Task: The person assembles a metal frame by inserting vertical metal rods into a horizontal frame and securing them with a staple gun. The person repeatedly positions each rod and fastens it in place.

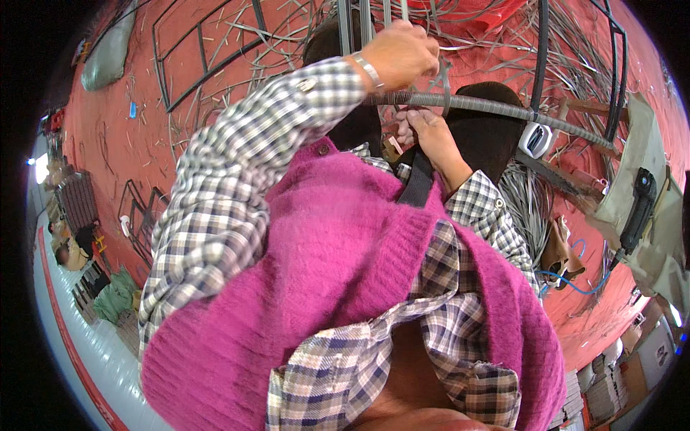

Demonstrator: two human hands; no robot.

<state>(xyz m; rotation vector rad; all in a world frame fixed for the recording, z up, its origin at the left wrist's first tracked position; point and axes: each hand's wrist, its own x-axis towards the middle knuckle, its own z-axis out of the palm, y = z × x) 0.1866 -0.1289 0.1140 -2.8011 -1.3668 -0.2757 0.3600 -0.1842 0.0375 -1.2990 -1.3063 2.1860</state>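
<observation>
A curved bar (496, 108), wrapped closely in flat grey strip, crosses in front of me over my dark-clad knees. Above it my left hand (399, 57), with a band at the wrist, is closed with the fingers curled in. A grey strip (446, 82) runs from beside these fingers down around the bar. Just under the bar is my right hand (431, 136), its fingers bent and drawn together with the thumb on top. What lies between them is hidden. Several straight grey strips (365, 21) stretch upward beyond my left hand.
Black metal frames (208, 54) stand on the red floor (136, 158) at left and right. Loose grey strips (575, 65) are strewn about, with a bundle (528, 205) near my right sleeve. A black-handled tool (638, 208) with a blue hose lies on a covered surface at right.
</observation>
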